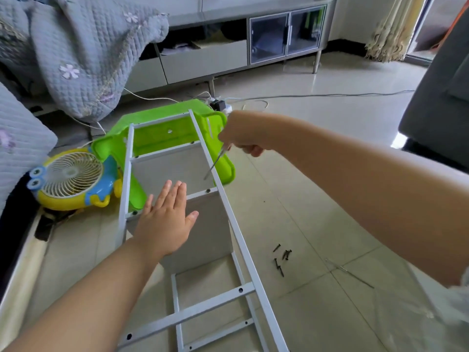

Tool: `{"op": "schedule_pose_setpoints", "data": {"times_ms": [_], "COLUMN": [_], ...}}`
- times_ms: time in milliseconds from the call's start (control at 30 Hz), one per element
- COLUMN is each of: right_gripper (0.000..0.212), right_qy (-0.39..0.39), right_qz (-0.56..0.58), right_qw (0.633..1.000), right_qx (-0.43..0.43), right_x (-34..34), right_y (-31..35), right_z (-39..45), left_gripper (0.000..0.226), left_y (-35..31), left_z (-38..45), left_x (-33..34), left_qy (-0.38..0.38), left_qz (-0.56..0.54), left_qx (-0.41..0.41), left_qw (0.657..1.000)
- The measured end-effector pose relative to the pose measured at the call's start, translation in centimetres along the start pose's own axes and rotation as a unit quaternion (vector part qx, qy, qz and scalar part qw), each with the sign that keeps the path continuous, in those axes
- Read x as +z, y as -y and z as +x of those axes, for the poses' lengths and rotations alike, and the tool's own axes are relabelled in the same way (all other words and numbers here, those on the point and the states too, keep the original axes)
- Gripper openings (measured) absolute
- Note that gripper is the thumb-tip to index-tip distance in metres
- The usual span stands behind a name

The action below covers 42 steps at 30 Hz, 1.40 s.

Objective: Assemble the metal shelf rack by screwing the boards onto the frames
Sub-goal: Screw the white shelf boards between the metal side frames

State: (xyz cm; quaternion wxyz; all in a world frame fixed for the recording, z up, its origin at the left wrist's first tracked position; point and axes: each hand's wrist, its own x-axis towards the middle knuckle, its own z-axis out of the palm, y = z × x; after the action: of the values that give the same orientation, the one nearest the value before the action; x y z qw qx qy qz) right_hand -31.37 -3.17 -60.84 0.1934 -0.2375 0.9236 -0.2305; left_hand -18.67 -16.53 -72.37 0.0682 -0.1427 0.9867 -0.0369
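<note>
White ladder-shaped metal frame (223, 199) lies on glossy beige tiled floor (317, 199), grey flat boards (175, 168) between its rungs. Left hand (166, 224) flat, fingers straight, pressing a board. Right hand (243, 134) grips thin metal screwdriver (215, 161). Black screws (281, 257) loose beside frame. Green plastic stool (162, 128) under far end.

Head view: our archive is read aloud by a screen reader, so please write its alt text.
A person's flat left hand presses on a grey board in a white metal shelf frame lying on a tiled floor, while the right hand holds a thin metal screwdriver by the far rail. Loose black screws lie nearby.
</note>
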Motion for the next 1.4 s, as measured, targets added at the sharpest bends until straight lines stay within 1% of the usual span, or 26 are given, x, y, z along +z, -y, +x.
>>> {"op": "schedule_pose_setpoints", "data": {"times_ms": [67,133,167,300,367,433,500,600,733,867,967,1033,1100,1200,1300,1400], "right_gripper": [0.021,0.020,0.024,0.034,0.032,0.030,0.032,0.029,0.026,0.027,0.032,0.032,0.028,0.027,0.031,0.036], "right_qy": [-0.089,-0.139,-0.150,-0.116,-0.129,-0.137,-0.141,-0.098,-0.013,0.022,0.026,0.026,0.026,0.064,0.118,0.152], "right_qz": [0.037,0.079,0.074,0.004,0.010,0.004,-0.020,-0.079,-0.139,-0.134,-0.111,-0.119,-0.126,-0.123,-0.120,-0.081], "right_qw": [0.995,0.987,0.986,0.989,0.982,0.969,0.961,0.961,0.949,0.928,0.909,0.919,0.944,0.970,0.978,0.980], "right_qx": [-0.020,-0.002,0.012,0.089,0.138,0.206,0.235,0.248,0.283,0.346,0.402,0.375,0.303,0.198,0.123,0.103], "right_x": [0.1,1.7,3.3,12.0,16.0,19.0,21.4,23.9,25.1,25.5,25.1,24.9,24.8,25.5,26.9,28.4], "right_y": [-3.0,-6.9,-9.1,-18.7,-23.0,-26.2,-28.5,-30.1,-30.1,-30.1,-29.1,-27.7,-25.6,-22.5,-20.5,-19.2], "right_z": [-1.0,-1.9,-2.4,-5.3,-7.1,-8.9,-10.6,-11.9,-12.2,-11.8,-10.8,-9.8,-8.6,-7.0,-6.3,-6.2], "left_gripper": [0.066,0.067,0.068,0.072,0.075,0.077,0.081,0.081,0.074,0.065,0.063,0.061,0.062,0.062,0.060,0.060], "left_y": [-0.3,-0.8,-1.2,-3.7,-5.2,-6.3,-7.0,-7.2,-7.2,-7.2,-7.2,-7.3,-7.3,-7.2,-7.0,-6.7], "left_z": [0.2,0.2,0.2,0.2,0.3,0.5,0.6,0.7,0.9,1.1,1.3,1.3,1.4,1.6,1.9,2.3], "left_x": [0.0,-0.2,-0.3,-0.5,-0.5,-0.4,-0.2,0.0,-0.4,-0.6,-0.7,-0.7,-0.7,-0.8,-0.9,-0.9], "left_qy": [0.001,0.021,0.024,0.019,0.013,-0.005,-0.032,-0.066,-0.075,-0.052,-0.039,-0.039,-0.034,-0.026,-0.023,-0.023], "left_qz": [-0.007,-0.026,-0.034,-0.063,-0.090,-0.121,-0.154,-0.171,-0.145,-0.117,-0.105,-0.103,-0.101,-0.092,-0.088,-0.093], "left_qx": [-0.016,-0.046,-0.058,-0.069,-0.067,-0.069,-0.076,-0.084,-0.048,-0.037,-0.036,-0.037,-0.039,-0.045,-0.053,-0.048], "left_qw": [1.000,0.998,0.997,0.995,0.994,0.990,0.985,0.980,0.985,0.991,0.993,0.993,0.994,0.994,0.994,0.994]}}
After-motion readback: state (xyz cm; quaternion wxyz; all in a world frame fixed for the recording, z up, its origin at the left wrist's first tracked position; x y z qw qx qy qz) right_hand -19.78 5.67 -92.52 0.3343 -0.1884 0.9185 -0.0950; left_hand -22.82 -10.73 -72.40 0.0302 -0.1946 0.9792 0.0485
